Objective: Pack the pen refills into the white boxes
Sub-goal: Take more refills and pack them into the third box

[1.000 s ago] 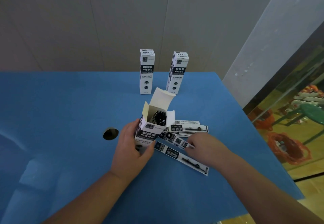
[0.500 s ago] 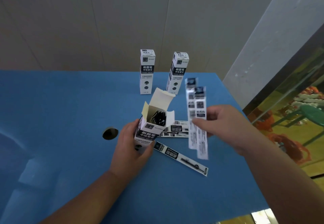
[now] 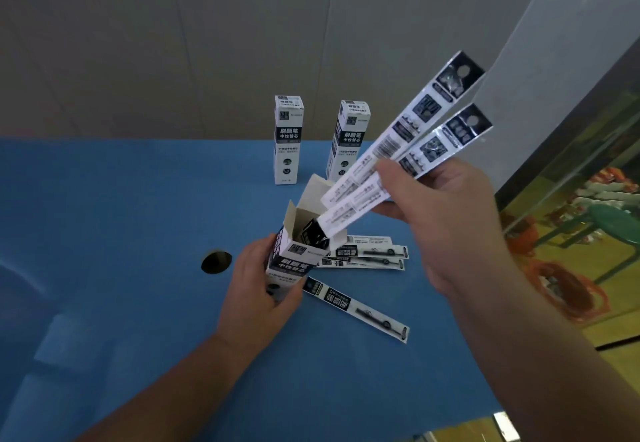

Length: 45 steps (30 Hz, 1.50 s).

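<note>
Bare forearms, bare hands (image 3: 440,220), sleeveless.

Both closed boxes standing at the back, the left one (image 3: 289,140) and the right one (image 3: 349,142), carry a dark band with the white characters 刷题笔 above 中性替芯. The same two lines show on the open box (image 3: 294,261). The print on the refill packets (image 3: 360,308) is too small to read.

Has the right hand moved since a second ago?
Yes. The right hand has lifted off the loose refills on the blue table, carrying two refill packets up to the mouth of the open box.
</note>
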{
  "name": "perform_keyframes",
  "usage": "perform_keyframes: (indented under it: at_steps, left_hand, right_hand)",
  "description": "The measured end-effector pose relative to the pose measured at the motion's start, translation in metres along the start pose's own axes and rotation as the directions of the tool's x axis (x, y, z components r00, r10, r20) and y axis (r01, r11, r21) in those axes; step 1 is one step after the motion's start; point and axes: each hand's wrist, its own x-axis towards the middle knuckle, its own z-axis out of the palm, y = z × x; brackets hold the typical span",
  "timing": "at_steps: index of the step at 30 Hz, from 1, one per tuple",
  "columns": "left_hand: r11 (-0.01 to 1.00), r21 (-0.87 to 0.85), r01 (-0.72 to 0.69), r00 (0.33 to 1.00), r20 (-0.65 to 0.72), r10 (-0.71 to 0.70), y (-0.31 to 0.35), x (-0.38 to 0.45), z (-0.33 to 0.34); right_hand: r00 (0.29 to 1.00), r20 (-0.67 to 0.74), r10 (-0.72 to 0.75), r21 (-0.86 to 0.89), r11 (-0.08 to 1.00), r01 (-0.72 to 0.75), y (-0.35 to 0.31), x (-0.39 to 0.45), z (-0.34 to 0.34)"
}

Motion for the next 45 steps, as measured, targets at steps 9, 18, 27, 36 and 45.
perform_keyframes:
  at_steps: [9,18,27,36,45]
  left_hand:
    - [0.999,0.018,-0.031,0.999,-0.007,0.031,-0.001,-0.001,0.001]
    - [0.999,0.000,-0.049,0.998,-0.033,0.049,-0.001,0.000,0.003]
    - [1.000,-0.014,-0.018,0.999,-0.042,0.017,0.000,0.000,0.001]
    - [0.999,-0.032,-0.010,0.999,-0.032,0.009,0.003,0.002,0.000]
    - [0.998,-0.057,0.037,0.999,-0.025,-0.038,-0.003,0.001,0.002]
  right_hand:
    - [0.995,0.034,0.092,-0.285,0.955,-0.079,0.027,-0.016,0.022]
    - [0.956,0.291,0.028,-0.500,0.857,0.127,0.025,-0.003,0.016]
    - [0.994,0.065,-0.086,-0.545,0.831,0.108,0.069,0.004,-0.003]
    - [0.792,0.451,0.412,-0.890,0.140,0.434,0.146,0.003,-0.040]
    - [0.804,0.429,0.411,-0.893,0.058,0.446,0.139,0.014,-0.034]
